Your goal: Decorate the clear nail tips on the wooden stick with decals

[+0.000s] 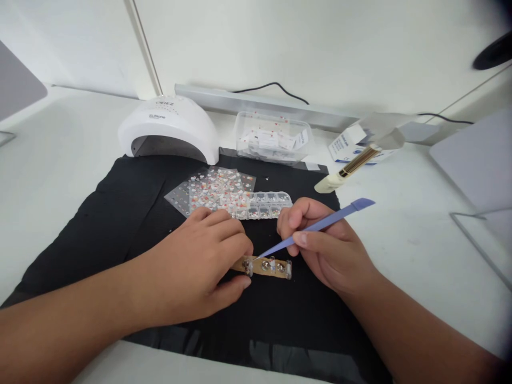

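On a black mat lies a small tan strip carrying several clear nail tips. My left hand is closed around the strip's left end, thumb below and fingers above. My right hand pinches a blue-purple tweezer tool whose fine tip touches the strip near its left end. Just behind the hands lie sheets of small nail stickers and a clear divided box of tiny gems.
A white dome nail lamp stands at the back left of the mat. Behind it are a clear tub of white packets, a blue-and-white box and a gold-handled tool. Grey stands flank both sides.
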The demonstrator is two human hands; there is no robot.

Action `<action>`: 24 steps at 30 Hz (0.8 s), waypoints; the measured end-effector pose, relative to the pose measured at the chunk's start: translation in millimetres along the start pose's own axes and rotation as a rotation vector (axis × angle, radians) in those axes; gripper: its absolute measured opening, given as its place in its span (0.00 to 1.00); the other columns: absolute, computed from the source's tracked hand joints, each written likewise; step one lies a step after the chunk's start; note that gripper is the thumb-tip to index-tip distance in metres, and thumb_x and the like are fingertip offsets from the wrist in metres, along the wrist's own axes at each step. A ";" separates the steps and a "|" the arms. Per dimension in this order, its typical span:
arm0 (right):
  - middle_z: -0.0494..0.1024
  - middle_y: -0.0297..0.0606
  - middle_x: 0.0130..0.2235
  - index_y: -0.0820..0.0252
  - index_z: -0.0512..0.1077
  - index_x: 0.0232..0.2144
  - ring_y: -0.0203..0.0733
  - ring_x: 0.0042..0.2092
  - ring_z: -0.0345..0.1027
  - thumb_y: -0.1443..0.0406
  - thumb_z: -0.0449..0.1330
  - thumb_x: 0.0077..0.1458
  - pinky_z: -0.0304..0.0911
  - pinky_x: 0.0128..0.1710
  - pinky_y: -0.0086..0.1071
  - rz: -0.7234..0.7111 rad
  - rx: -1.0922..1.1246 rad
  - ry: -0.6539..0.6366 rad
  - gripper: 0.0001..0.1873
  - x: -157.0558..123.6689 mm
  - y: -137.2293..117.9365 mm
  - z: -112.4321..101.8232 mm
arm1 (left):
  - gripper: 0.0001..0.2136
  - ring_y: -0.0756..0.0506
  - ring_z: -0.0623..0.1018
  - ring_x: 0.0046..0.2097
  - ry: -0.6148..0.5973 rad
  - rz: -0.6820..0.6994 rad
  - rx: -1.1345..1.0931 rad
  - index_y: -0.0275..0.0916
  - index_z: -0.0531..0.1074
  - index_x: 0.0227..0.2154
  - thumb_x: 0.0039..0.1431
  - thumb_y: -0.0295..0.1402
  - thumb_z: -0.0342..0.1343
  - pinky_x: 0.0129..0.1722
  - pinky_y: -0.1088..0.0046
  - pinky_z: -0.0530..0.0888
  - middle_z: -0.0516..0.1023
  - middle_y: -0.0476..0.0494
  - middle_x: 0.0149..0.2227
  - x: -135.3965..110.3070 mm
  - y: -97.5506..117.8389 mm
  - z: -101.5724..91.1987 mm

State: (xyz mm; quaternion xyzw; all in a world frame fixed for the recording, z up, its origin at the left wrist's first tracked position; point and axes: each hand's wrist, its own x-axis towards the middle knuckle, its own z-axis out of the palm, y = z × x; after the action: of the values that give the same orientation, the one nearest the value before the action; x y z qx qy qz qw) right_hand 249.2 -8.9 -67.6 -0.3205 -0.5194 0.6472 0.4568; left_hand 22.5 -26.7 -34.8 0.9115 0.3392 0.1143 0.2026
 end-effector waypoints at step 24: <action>0.71 0.28 0.21 0.56 0.72 0.28 0.34 0.25 0.61 0.71 0.61 0.49 0.52 0.27 0.30 0.016 0.012 0.007 0.05 1.0 0.2 0.0 | 0.04 0.45 0.72 0.40 0.065 -0.002 -0.133 0.38 0.69 0.35 0.57 0.28 0.58 0.44 0.63 0.65 0.76 0.49 0.36 -1.0 -1.7 -1.2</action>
State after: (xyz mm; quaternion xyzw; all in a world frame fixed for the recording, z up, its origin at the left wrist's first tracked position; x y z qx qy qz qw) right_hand 248.7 -8.0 -67.8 -0.3243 -0.5114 0.6525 0.4555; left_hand 20.3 -25.8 -34.6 0.8914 0.3384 0.1660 0.2519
